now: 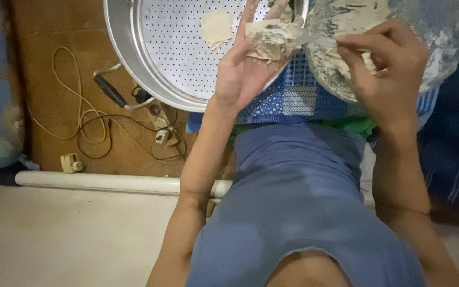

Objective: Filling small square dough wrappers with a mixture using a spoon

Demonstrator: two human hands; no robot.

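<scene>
left hand (245,69) fingers spread flat, palm up, cradling a square wrapper (264,40) w/ a lump of pale filling on it. right hand (386,69) fingers pinched on the handle of a spoon (314,38), tip touching the filling.

risk: wrapper is thin and overhangs the palm; too much filling or a hard scrape could tear it or drop it. spoon could smear onto fingers.

room: mixing bowl (431,32) just beside right hand, its rim close to the spoon. perforated steamer tray (176,48) under left hand, one wrapper piece (216,26) lying in it, plenty of open room. cords (96,122) on floor well apart.
</scene>
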